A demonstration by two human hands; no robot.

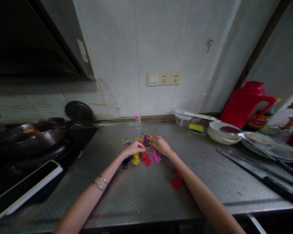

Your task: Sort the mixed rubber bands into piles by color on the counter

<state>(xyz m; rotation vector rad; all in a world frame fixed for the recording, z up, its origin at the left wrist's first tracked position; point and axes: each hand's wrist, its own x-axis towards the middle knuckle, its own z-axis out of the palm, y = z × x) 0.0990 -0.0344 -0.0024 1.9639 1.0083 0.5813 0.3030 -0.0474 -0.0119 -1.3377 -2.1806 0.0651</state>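
A mixed heap of small coloured rubber bands (144, 139) lies on the metal counter. In front of it, the bands form separate piles: black bands (126, 162), yellow bands (136, 159), red bands (146, 160) and pink bands (155, 156). A bit of blue shows beside my right wrist, mostly covered. My left hand (135, 148) hovers over the yellow and red piles, fingertips pinched together; whatever they hold is too small to see. At the heap's right edge, my right hand (161, 145) has its fingers bent and pressed together, their tips partly hidden.
A clear container with a pink top (138, 121) stands by the wall. Red heart-shaped pieces (176, 183) lie near my right forearm. To the left are a wok (30, 136) and a phone-like device (26, 188); rightward, bowls (221, 136), a knife (246, 165) and a red thermos (245, 104).
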